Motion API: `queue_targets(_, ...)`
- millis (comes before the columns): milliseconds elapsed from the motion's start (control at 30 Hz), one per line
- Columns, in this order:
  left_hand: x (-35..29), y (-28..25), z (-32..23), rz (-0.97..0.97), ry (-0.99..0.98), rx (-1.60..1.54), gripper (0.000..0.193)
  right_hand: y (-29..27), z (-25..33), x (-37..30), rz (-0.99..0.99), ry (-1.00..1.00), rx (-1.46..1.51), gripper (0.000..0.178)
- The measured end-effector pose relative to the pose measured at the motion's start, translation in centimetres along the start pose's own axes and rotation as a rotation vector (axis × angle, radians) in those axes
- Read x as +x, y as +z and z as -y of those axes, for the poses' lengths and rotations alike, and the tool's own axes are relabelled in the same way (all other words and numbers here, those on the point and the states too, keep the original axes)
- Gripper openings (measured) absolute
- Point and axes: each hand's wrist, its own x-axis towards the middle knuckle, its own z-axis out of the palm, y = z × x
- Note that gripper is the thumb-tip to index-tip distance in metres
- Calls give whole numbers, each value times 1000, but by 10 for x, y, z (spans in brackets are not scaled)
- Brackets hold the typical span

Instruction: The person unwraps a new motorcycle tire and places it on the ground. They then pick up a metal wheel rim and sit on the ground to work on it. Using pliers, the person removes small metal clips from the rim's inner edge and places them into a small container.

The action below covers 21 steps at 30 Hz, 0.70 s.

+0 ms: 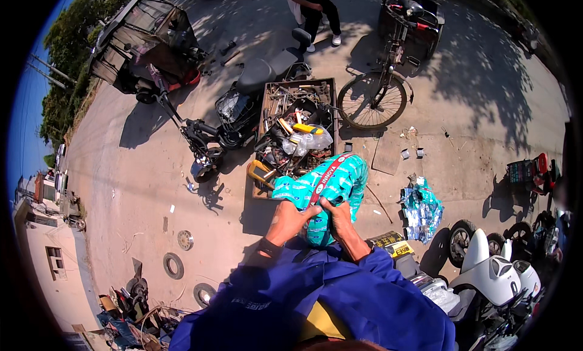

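Observation:
A turquoise patterned wrapped bundle (350, 176) with a red printed band (328, 178) lies in front of my body, over the near edge of the tool box. My left hand (290, 222) is closed at its near side, thumb pointing right. Beside it, my right hand (342, 222) is closed on the same wrapping, its thumb almost meeting the left one. A small dark piece shows by the right fingertips; its kind is unclear. What the wrapping encloses is hidden.
Ahead stands a box (333, 102) of jumbled tools. An electric scooter (255, 77) and a tricycle (373, 99) flank it. Loose tyres (173, 266) lie left. Crumpled blue-silver wrapping (421, 210) and a white scooter (490, 277) are right. A person (313, 7) is at the far side.

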Motion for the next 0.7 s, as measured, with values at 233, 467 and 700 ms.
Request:
queue_targets(233, 3, 53, 5, -10, 160, -16, 31, -13, 25, -25, -198, -204, -222, 46)
queue_targets(467, 1, 90, -18, -109, 428, 125, 17, -47, 40, -37, -262, -257, -340, 53)
queue_targets(700, 11, 84, -29, 242, -72, -238, 27, -83, 38, -50, -148, -281, -202, 74)
